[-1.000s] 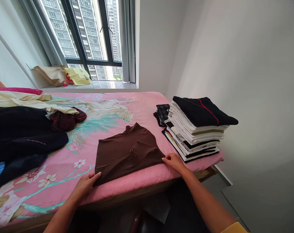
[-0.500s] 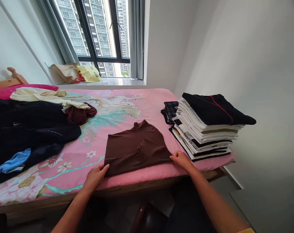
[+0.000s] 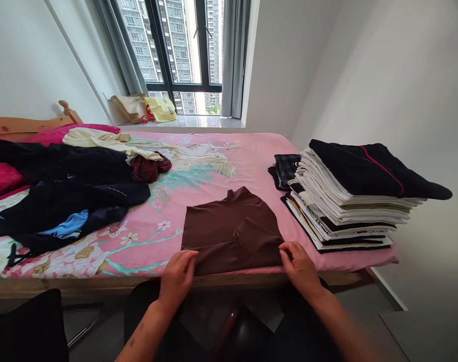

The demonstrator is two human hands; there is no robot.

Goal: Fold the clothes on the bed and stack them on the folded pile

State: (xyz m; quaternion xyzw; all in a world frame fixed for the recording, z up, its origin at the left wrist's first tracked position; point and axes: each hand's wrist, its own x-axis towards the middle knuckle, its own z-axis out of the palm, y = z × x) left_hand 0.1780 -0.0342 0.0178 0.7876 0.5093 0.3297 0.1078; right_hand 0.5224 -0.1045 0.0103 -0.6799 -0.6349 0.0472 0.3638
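A folded brown top [image 3: 232, 231] lies at the near edge of the bed [image 3: 251, 156], which has a pink floral sheet. My left hand [image 3: 178, 279] grips its near left corner, fingers curled over the hem. At the near right corner my right hand [image 3: 299, 266] pinches the cloth in the same way. Both hands sit right at the bed's edge.
A tall stack of folded clothes [image 3: 350, 198] topped by a black garment stands at the right of the bed. Unfolded dark clothes [image 3: 63, 193], a cream garment [image 3: 100, 138] and a red plaid piece [image 3: 148, 168] lie at the left. Bags [image 3: 146, 107] rest on the windowsill.
The view has swung left and pulled back. Both hands have drawn closer together on the brown top's near corners, and their fingers have closed on the cloth.
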